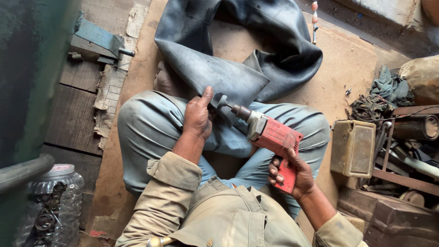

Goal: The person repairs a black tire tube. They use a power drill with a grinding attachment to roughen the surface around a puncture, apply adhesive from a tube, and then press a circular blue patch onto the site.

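Taking the black rubber inner tube (238, 55) as the landmark, the far left of the scene, well away from the tube, holds a clear plastic jar (55, 201) with small dark metal parts inside, standing on the wooden planks (73, 119). Above it on the planks, level with the tube's left fold, lies a grey-green metal bracket (98, 39) with a bolt sticking out.

The person sits cross-legged on the brown floor (338, 68), light blue trousers (151, 132) under the tube's lower edge, and a bare foot (165, 81) shows just left of the tube's flat part. The tube lies folded in a loop on the floor, its flattened lower flap draped onto the knees.

The left hand (197, 116) presses on that flap's lower edge, thumb raised along the rubber, its grip clenched on the tube, pinning the rubber against the leg. Just right of the thumb, the small grinding bit (222, 101) of a red power drill (270, 137) touches the same edge of the tube. The drill slants away from the tube toward the lower right, and the right hand (296, 176) has its grip wrapped tight around the red handle.

Further right of the tube stands a tan rectangular box (353, 148). Beyond it, farthest from the tube, lies a heap of metal scrap and rags (402, 123), with pipes, bars and a tangle of wire.
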